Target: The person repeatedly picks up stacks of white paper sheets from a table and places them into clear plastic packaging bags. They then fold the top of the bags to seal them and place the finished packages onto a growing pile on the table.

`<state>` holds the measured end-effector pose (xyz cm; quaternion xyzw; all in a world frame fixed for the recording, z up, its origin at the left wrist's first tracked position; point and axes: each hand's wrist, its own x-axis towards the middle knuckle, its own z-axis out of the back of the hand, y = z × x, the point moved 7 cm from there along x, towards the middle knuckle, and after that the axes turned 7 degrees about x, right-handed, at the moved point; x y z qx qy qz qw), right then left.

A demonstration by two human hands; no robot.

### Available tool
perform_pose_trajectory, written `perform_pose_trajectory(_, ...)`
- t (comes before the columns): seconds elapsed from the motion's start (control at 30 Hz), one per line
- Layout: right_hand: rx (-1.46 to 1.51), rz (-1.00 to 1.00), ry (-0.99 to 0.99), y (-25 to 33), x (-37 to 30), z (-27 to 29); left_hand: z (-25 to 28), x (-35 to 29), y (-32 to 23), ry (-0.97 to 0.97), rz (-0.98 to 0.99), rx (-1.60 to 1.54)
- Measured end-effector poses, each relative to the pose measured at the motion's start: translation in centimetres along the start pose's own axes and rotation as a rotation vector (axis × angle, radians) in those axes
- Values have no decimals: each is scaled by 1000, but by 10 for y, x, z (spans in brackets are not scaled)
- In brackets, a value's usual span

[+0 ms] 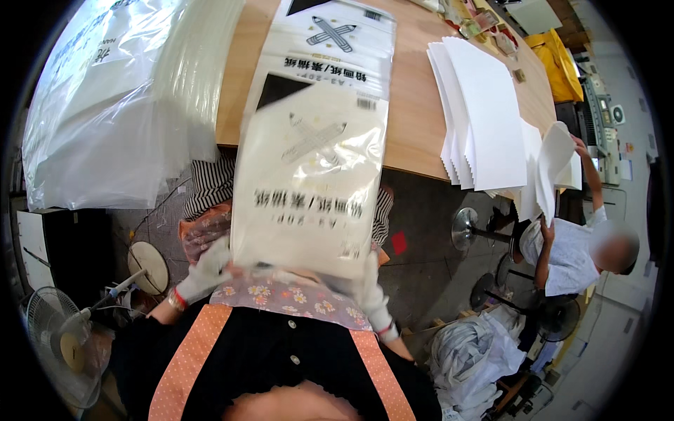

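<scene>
A printed plastic packet of paper [302,189], cream-white with crossed pencils and a black corner, stretches from the table toward my body over the table's near edge. My left hand [203,274], in a white glove, is closed at its near left corner. At the near right corner my right hand [372,291], also gloved, holds the packet's edge; its fingers are partly hidden and blurred. Under the packet's far end, more printed plastic bags [337,42] lie on the table. A flowered apron [295,291] covers my lap below the packet.
Tall piles of clear plastic bags [105,105] stand at left. White paper stacks [484,119] lie on the wooden table [411,133] at right, where another person [572,252] handles sheets. A fan [67,344], stools [467,228] and bundled plastic [470,358] stand around me.
</scene>
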<state>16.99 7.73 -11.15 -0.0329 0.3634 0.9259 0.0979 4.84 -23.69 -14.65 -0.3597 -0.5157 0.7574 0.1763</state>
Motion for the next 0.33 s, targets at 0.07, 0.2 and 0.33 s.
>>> perform_pose_trajectory(0.07,-125,85,-5,6,-27,-13,-1,0,-38,13,-346,304)
perform_pose_trajectory(0.2,-329,160,-140,-2,14,15,-10,17,-65,-415,-335,957)
perform_pose_trajectory(0.33,239,-68,-257,-26,28,58,11,61,-62,-287,-117,-309)
